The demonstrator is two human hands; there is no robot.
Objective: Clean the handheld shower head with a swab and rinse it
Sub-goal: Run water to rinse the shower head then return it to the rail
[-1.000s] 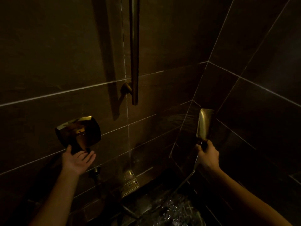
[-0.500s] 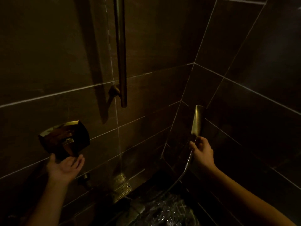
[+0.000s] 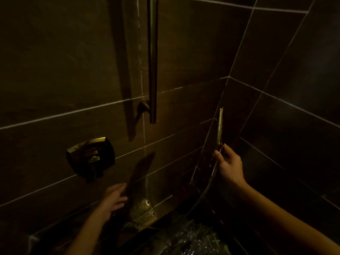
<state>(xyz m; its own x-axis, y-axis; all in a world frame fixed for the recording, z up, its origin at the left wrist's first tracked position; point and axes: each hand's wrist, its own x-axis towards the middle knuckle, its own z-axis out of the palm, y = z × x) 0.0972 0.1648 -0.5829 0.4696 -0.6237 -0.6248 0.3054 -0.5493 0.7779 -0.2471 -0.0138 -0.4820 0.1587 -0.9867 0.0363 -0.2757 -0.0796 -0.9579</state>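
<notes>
In this dim tiled shower corner my right hand [image 3: 229, 165] grips the handle of the brass handheld shower head [image 3: 220, 126], held upright and turned edge-on so only its thin side shows. Its hose [image 3: 206, 190] curves down from the hand toward the floor. My left hand [image 3: 114, 198] hovers open, fingers spread, low near the wall, below and right of the square brass valve control [image 3: 91, 157]. No swab is visible.
A vertical brass slide bar [image 3: 152, 61] with its wall bracket [image 3: 143, 106] hangs on the dark tiled wall. A brass fitting [image 3: 145, 214] sits at the wall base. Water splashes on the floor [image 3: 189, 240] below. The side wall closes in at right.
My left hand has dropped away from the valve control, moving down and right. The shower head has rotated from showing its broad face to edge-on.
</notes>
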